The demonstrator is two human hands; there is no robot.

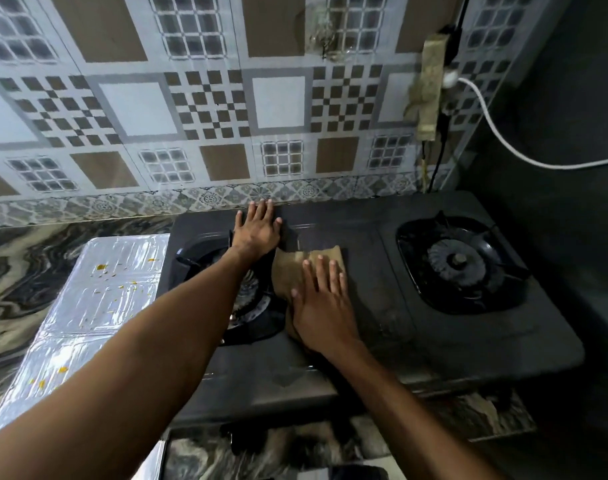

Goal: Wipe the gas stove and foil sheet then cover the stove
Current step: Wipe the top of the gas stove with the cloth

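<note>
Both hands flat: right hand presses the cloth onto the stove, left hand just beyond braces it.

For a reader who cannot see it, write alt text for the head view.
A right hand presses a brown cloth flat on a dark two-burner gas stove, while the left hand rests flat on its back edge. A spattered foil sheet lies left.

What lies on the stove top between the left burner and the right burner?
In the head view, the brown cloth lies there under the flat right hand, beside the left burner; towards the right burner, bare stove top.
</note>
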